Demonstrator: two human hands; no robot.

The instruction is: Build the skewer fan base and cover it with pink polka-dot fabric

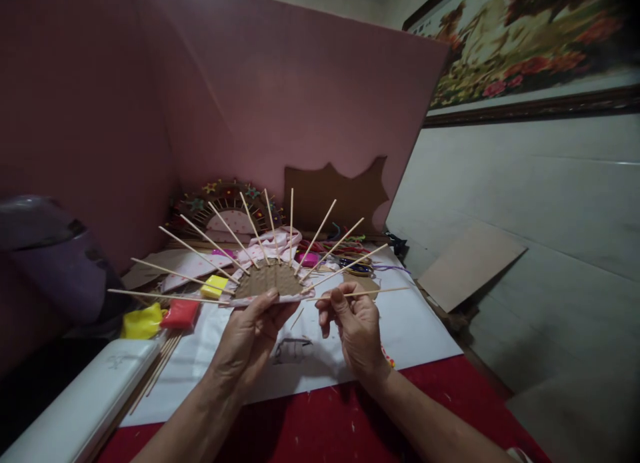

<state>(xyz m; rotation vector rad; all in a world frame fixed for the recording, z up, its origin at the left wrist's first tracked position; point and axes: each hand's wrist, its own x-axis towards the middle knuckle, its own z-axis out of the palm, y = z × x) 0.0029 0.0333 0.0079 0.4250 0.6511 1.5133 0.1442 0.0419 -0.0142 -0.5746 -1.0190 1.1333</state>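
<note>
The head view shows, at your far left, a purple tub (65,269) with a grey top, and a long white case (95,389) in front of it. Thin loose sticks (163,363) lie along the case. Next come a yellow packet (143,321) and a red packet (180,314), side by side, then a yellow block (214,287). Behind them, a half-round piece with bright stars (239,219) stands by the pink board (280,83). Your left hand (253,329) is pinching the bottom edge of a cardboard half circle (275,279), thumb in front. It is up over the white paper (415,336), in the middle, and many thin sticks spread out from it like sun rays. A big brown card (325,186) with a wavy edge stands behind. Your right hand (353,319) is pinching one thin stick (385,290), almost flat. Its left tip is right by the half circle's corner; you cannot tell if they touch. Farther right, a tan board (473,266) leans on the wall, under a flowery picture (540,49).
</note>
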